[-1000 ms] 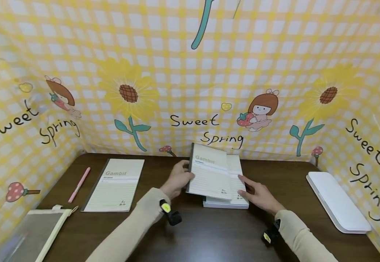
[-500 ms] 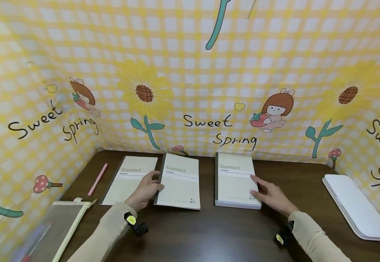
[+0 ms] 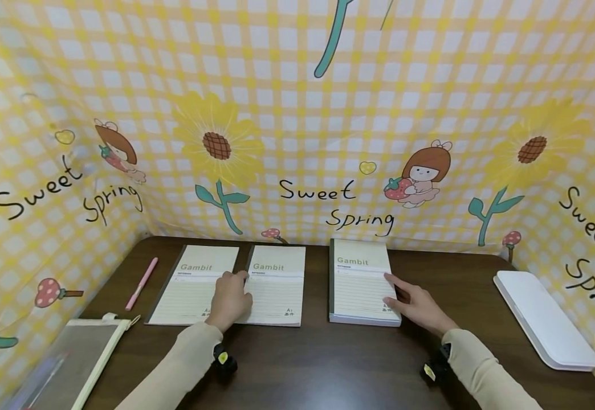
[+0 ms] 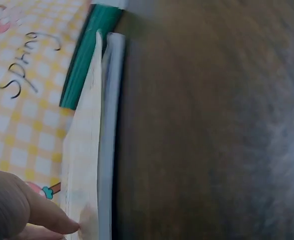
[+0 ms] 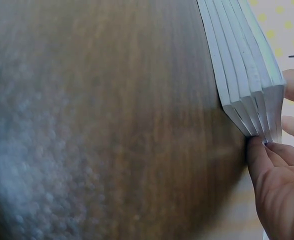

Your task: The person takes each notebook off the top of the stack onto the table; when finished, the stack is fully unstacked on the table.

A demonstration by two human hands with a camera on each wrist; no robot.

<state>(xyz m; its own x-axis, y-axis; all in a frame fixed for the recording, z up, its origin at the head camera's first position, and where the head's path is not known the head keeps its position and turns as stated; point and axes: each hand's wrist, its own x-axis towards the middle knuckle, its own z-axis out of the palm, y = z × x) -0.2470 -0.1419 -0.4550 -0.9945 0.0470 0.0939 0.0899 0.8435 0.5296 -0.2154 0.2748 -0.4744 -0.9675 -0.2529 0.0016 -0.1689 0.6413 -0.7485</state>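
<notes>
In the head view, a pale Gambit notebook [image 3: 279, 290] with a dark spine lies in the middle of the row. My left hand [image 3: 229, 299] is at its left edge, thumb on the cover and fingers curled by the spine, pinching it. The left wrist view shows that thumb [image 4: 51, 215] touching the pale cover. Left of it lies another Gambit notebook [image 3: 192, 290], partly behind the hand. To the right, my right hand [image 3: 420, 304] grips the right edge of a stack of notebooks [image 3: 361, 290]. The right wrist view shows several layered page blocks [image 5: 247, 80] there.
On the dark wooden table [image 3: 287, 370], a pink pen [image 3: 141, 285] and a mesh zip pouch [image 3: 66, 353] lie at the left. A white case [image 3: 543, 319] sits at the right. A yellow checked cloth [image 3: 297, 114] walls the back and sides.
My left hand has carried the top notebook leftward off the stack and laid it beside the left notebook. The right hand has stayed at the stack. The head view has shifted slightly.
</notes>
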